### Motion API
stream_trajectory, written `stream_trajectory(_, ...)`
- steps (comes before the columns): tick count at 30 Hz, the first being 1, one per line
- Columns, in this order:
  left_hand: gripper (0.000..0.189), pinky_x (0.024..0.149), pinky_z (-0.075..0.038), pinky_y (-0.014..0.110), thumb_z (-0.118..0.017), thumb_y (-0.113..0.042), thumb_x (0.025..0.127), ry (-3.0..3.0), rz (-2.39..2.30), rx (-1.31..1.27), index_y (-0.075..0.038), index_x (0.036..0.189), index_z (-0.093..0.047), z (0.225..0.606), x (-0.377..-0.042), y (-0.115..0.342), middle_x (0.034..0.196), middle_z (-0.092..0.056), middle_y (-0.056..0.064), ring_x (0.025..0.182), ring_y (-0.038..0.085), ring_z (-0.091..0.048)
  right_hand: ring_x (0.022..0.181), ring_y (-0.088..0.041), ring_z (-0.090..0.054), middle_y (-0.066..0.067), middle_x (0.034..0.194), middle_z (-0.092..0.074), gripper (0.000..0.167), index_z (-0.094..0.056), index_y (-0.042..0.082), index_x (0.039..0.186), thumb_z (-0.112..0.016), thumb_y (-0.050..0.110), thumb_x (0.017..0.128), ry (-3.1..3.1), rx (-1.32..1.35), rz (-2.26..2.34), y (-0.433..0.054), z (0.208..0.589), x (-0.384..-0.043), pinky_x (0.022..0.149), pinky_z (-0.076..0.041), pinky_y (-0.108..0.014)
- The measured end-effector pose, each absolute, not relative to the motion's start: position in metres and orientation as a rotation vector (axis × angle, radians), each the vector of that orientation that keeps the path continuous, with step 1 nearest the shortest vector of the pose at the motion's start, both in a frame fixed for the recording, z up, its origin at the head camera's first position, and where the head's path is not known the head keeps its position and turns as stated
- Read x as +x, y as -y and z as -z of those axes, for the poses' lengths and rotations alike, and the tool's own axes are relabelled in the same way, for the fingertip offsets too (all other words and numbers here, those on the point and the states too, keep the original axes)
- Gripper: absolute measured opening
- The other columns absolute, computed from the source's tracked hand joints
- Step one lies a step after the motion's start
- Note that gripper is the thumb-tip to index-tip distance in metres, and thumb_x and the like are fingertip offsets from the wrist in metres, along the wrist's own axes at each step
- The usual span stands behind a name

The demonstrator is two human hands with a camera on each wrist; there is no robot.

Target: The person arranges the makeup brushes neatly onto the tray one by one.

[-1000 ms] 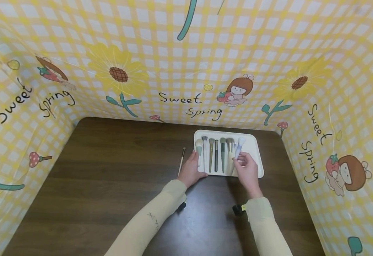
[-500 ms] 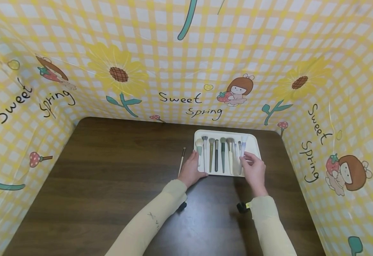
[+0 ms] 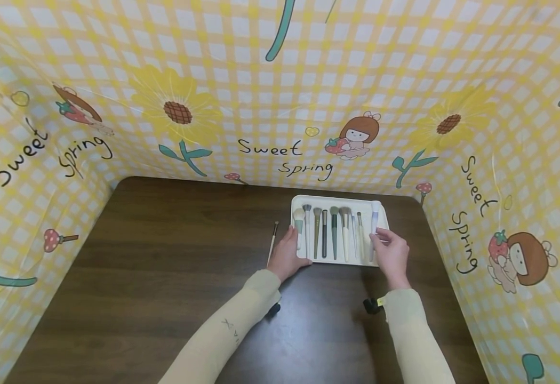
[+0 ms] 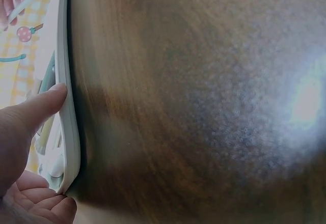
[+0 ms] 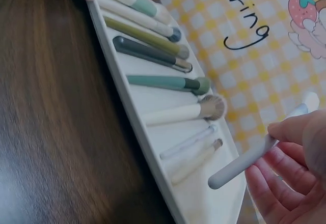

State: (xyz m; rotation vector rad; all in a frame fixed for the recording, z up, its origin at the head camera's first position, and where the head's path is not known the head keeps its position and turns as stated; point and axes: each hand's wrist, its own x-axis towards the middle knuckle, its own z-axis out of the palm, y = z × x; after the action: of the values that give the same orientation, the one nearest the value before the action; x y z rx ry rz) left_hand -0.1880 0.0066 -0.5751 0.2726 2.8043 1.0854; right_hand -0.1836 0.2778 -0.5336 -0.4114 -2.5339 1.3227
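Note:
My right hand pinches a pale makeup brush between thumb and fingers, over the right end of a white tray. In the right wrist view the brush's rounded grey-white handle end points toward the tray, and its pale bristles lie beyond the fingers. My left hand grips the tray's near left corner, thumb on the front rim and fingers curled at the side. Several makeup brushes lie side by side in the tray, among them a green one and a white one with fluffy bristles.
A thin makeup brush lies on the dark wooden table, just left of the tray. Yellow checked cloth with flower prints walls the table in at the back and both sides.
My right hand has moved right across the tray with the pale brush, uncovering a small thin brush in the row. My left hand and the tray have stayed in place.

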Motion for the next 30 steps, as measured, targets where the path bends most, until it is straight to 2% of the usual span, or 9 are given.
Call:
stream_trajectory(7,0.105,0.116,-0.029,0.037,-0.092,-0.027,0.076,-2.815,-1.071,0.276,0.01,0.153,-0.032,0.576,-0.188,-0.007,0.159,-0.028,0.028,0.146,0.036,-0.031,0.089,-0.032,-0.072,-0.023,0.107,-0.072,0.031,-0.072,-0.001,0.12,-0.072,0.018,0.096,2.627,-0.457,-1.272,-0.289,0.538,-0.188,0.064,-0.053,-0.021)
stream_trajectory(14,0.105,0.116,-0.029,0.037,-0.093,-0.027,0.076,-2.816,-1.064,0.266,0.009,0.153,-0.032,0.575,-0.188,-0.007,0.16,-0.028,0.027,0.146,0.036,-0.032,0.073,-0.024,-0.072,-0.023,0.104,-0.073,0.033,-0.072,-0.001,0.122,-0.071,0.019,0.096,2.719,-0.475,-1.23,-0.297,0.539,-0.193,0.059,-0.051,-0.022)
stream_trajectory(17,0.105,0.116,-0.029,0.037,-0.093,-0.027,0.076,-2.813,-1.062,0.26,0.009,0.154,-0.032,0.574,-0.188,-0.008,0.16,-0.027,0.027,0.145,0.036,-0.033,0.072,-0.025,-0.072,-0.023,0.104,-0.073,0.033,-0.071,-0.002,0.123,-0.071,0.019,0.097,2.748,-0.479,-1.214,-0.298,0.539,-0.194,0.06,-0.051,-0.025)
stream_trajectory(19,0.105,0.115,-0.03,0.038,-0.092,-0.027,0.076,-2.811,-1.056,0.253,0.008,0.154,-0.032,0.573,-0.187,-0.008,0.16,-0.027,0.026,0.145,0.037,-0.033,0.076,-0.028,-0.072,-0.024,0.104,-0.072,0.034,-0.071,-0.002,0.123,-0.07,0.019,0.097,2.767,-0.484,-1.193,-0.299,0.538,-0.194,0.064,-0.051,-0.029)
stream_trajectory(25,0.105,0.114,-0.032,0.04,-0.092,-0.027,0.076,-2.807,-1.058,0.227,0.008,0.154,-0.032,0.572,-0.187,-0.008,0.16,-0.027,0.026,0.144,0.037,-0.035,0.102,-0.04,-0.065,-0.026,0.113,-0.07,0.034,-0.071,-0.004,0.122,-0.067,0.019,0.098,2.82,-0.5,-1.134,-0.298,0.537,-0.199,0.085,-0.05,-0.049)
stream_trajectory(30,0.105,0.115,-0.031,0.039,-0.092,-0.028,0.076,-2.807,-1.044,0.223,0.008,0.154,-0.032,0.572,-0.187,-0.008,0.161,-0.027,0.025,0.145,0.036,-0.034,0.11,-0.043,-0.062,-0.027,0.12,-0.067,0.036,-0.069,-0.006,0.124,-0.065,0.02,0.099,2.87,-0.531,-1.124,-0.298,0.538,-0.206,0.091,-0.049,-0.054)
